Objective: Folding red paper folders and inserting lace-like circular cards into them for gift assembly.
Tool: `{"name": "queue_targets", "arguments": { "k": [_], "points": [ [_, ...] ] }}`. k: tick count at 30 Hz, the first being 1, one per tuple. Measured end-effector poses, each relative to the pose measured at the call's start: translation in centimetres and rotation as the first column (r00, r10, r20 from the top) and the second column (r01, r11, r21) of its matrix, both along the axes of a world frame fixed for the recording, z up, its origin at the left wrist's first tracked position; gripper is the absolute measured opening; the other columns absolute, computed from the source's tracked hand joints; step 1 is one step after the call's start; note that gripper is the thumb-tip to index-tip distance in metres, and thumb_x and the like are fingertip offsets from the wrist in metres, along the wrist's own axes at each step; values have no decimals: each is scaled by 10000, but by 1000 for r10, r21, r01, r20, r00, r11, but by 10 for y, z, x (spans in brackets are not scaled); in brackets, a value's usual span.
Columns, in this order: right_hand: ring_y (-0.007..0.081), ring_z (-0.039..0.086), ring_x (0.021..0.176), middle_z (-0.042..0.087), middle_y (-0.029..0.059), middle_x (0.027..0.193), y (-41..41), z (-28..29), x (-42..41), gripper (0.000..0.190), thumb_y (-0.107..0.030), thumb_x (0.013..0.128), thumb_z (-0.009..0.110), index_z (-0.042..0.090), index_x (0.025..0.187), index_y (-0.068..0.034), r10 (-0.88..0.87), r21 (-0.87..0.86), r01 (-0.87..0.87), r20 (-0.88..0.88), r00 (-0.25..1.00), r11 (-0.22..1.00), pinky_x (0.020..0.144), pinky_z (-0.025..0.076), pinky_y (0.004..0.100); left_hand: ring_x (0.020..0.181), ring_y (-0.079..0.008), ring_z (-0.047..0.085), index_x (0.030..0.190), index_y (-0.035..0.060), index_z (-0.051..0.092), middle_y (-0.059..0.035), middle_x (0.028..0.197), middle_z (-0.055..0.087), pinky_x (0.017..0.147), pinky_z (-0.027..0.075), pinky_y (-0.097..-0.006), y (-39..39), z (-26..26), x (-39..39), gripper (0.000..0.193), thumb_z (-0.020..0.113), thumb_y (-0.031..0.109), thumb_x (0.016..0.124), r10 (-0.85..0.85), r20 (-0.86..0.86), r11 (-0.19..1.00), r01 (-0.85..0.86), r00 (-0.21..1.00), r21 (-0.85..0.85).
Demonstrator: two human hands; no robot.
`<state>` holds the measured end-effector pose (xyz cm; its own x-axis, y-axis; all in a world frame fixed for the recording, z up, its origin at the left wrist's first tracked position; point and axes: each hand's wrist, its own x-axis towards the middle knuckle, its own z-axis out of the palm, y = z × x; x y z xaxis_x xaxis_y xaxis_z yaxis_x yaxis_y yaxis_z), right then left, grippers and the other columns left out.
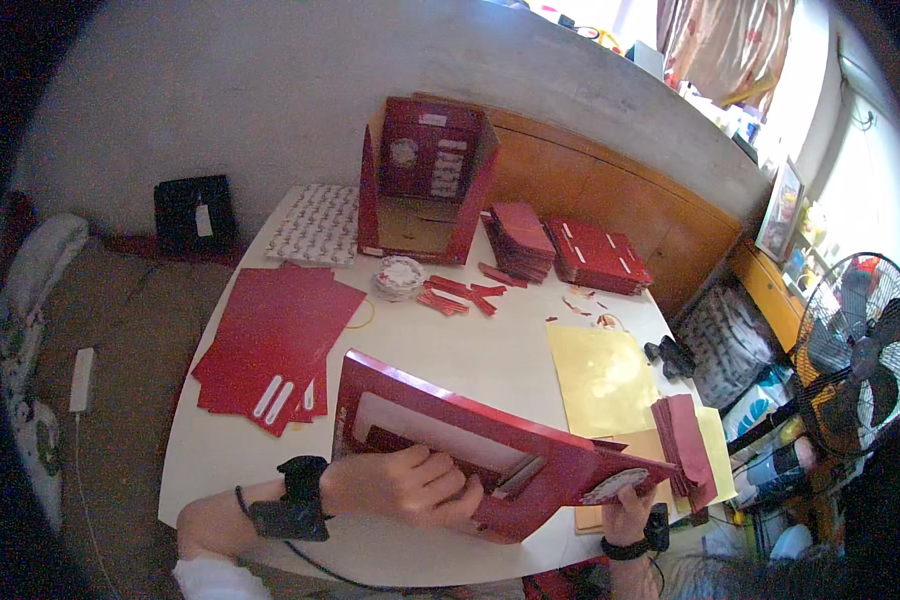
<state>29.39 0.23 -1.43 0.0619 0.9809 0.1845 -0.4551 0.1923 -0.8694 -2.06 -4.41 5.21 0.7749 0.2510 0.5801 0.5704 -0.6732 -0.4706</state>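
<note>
A red cardboard box or folder [540,435] with a long pale window is held tilted above the near side of the table. My left hand [401,484] has its fingers curled against the lower edge and front of it, with the thumb hidden. At the other end, my right hand [626,516] grips the corner beside a round whitish patch [615,486]. To the left lie overlapping red card sheets [277,330] with white-edged slots. A folded red stack [684,450] rests just past my right hand, near yellow paper sheets [600,375].
An open red carton [424,225] stands at the back beside a patterned white pad [315,225]. Round white discs [397,277], red strips [461,292] and red card stacks [521,240] [600,255] lie nearby. Right of the white table [450,345] is a black fan [859,356].
</note>
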Motion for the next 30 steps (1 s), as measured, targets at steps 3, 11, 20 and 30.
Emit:
{"name": "queue_targets", "arguments": {
  "k": [3,11,20,30],
  "points": [
    [139,542,671,528,28,860,0,-1,6,423,37,657,608,438,1007,-127,29,-45,-29,1,1000,999,450,472,232,532,-85,463,870,134,520,33,578,423,433,369,-205,2,-2,-1,238,500,174,636,-6,-4,1000,6,1000,10],
    [230,498,968,506,80,1038,-3,-2,3,466,-11,683,604,411,1104,-69,36,-18,-35,82,996,999,831,429,371,492,-77,447,846,135,540,43,528,398,412,345,-195,1,-3,0,232,506,192,623,-18,32,999,17,999,28],
    [227,512,928,509,86,1010,-12,-7,-4,466,2,677,615,409,1093,-44,-51,15,49,157,986,999,812,436,360,558,-109,483,866,47,537,8,577,448,458,380,-208,-5,4,-2,231,537,222,714,-1,-7,999,1,1000,-39],
    [190,559,819,564,78,913,-3,32,-30,318,-12,701,581,489,1006,1,68,-65,-56,189,980,996,738,461,321,788,-193,473,962,37,504,-91,863,475,698,365,-359,8,4,-9,359,546,303,725,107,276,987,-68,955,-148]
  ]
}}
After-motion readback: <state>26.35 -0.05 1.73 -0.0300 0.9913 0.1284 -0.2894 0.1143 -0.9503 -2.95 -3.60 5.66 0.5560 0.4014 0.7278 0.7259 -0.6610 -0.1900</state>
